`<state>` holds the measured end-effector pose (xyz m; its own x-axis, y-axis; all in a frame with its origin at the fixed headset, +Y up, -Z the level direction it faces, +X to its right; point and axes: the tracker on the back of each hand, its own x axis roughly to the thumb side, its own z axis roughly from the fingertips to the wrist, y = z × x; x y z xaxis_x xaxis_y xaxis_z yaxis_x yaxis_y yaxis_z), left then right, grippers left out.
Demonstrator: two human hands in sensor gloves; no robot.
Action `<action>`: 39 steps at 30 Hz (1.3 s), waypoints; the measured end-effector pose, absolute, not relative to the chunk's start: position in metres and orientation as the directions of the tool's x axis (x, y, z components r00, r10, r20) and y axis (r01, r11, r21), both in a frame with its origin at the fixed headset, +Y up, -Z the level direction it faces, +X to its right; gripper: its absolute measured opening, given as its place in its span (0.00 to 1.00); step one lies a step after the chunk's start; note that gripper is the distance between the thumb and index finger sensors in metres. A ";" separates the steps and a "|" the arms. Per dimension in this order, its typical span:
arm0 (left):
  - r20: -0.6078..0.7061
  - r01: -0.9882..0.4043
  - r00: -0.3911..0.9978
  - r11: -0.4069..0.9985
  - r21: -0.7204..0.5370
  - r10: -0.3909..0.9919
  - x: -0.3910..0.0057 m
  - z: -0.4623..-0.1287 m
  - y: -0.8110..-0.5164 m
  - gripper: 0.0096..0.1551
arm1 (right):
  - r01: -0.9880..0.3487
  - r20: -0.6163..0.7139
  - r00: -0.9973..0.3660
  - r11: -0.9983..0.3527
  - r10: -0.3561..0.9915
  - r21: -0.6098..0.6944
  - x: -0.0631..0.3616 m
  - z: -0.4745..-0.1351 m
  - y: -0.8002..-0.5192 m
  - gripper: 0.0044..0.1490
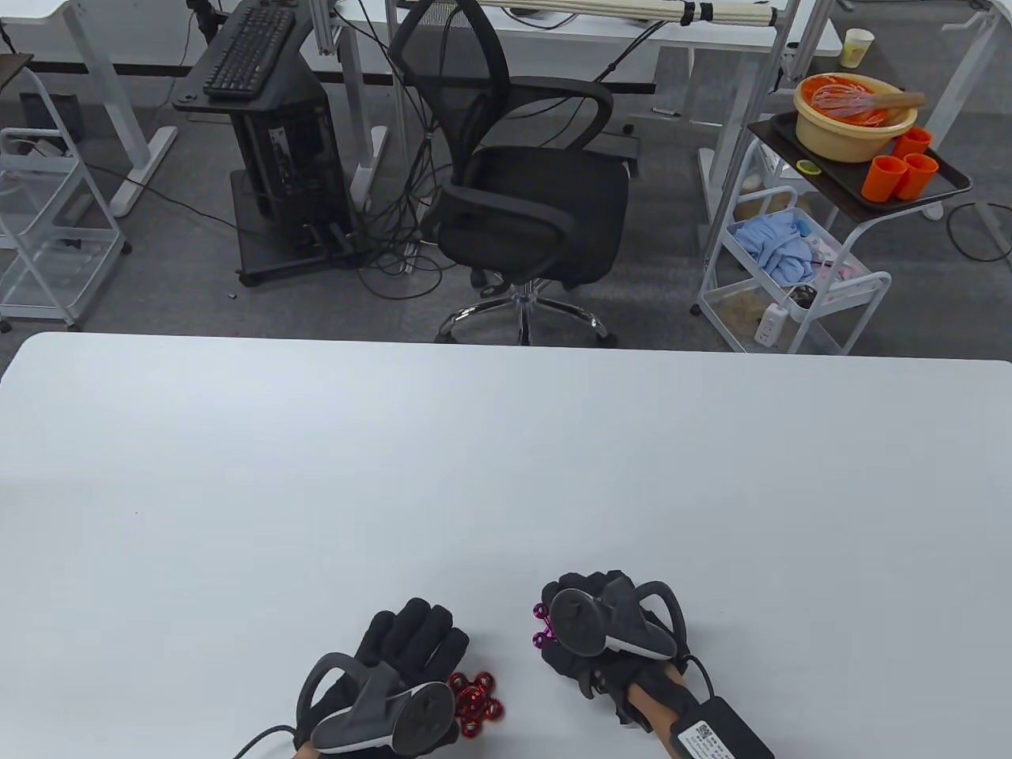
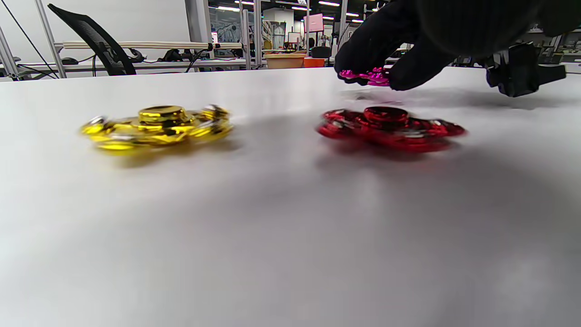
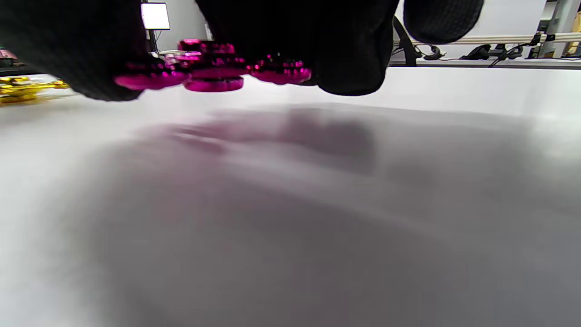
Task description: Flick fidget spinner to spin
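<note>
My right hand (image 1: 557,613) pinches a magenta fidget spinner (image 1: 544,628) by its edges and holds it level a little above the white table (image 1: 506,474). The right wrist view shows it between the black fingertips (image 3: 349,77), with its shadow below; the spinner (image 3: 213,68) is clear of the surface. A red spinner (image 1: 474,704) lies flat on the table just right of my left hand (image 1: 411,640), whose fingers lie stretched forward and hold nothing. A gold spinner (image 2: 156,127) lies left of the red one (image 2: 390,129); my left hand hides it in the table view.
A black office chair (image 1: 530,198) stands beyond the table's far edge. A cart with an orange bowl and cups (image 1: 862,126) is at the back right. Both hands are close to the table's near edge.
</note>
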<state>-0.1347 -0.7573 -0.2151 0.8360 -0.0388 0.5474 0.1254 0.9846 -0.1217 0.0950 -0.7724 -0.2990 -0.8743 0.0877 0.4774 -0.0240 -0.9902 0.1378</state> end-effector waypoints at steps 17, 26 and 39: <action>0.559 0.133 0.828 0.983 -0.123 -0.043 -0.130 -0.213 -0.757 0.54 | 0.048 0.547 -0.836 -0.986 0.047 0.158 0.078 -0.287 -0.781 0.46; 0.563 0.148 0.825 0.980 -0.133 -0.048 -0.127 -0.212 -0.758 0.54 | 0.054 0.543 -0.838 -0.980 0.060 0.192 0.079 -0.285 -0.782 0.47; 0.570 0.218 0.818 0.959 -0.180 -0.079 -0.093 -0.223 -0.751 0.49 | -0.100 0.400 -0.901 -0.977 0.169 0.188 0.113 -0.281 -0.753 0.38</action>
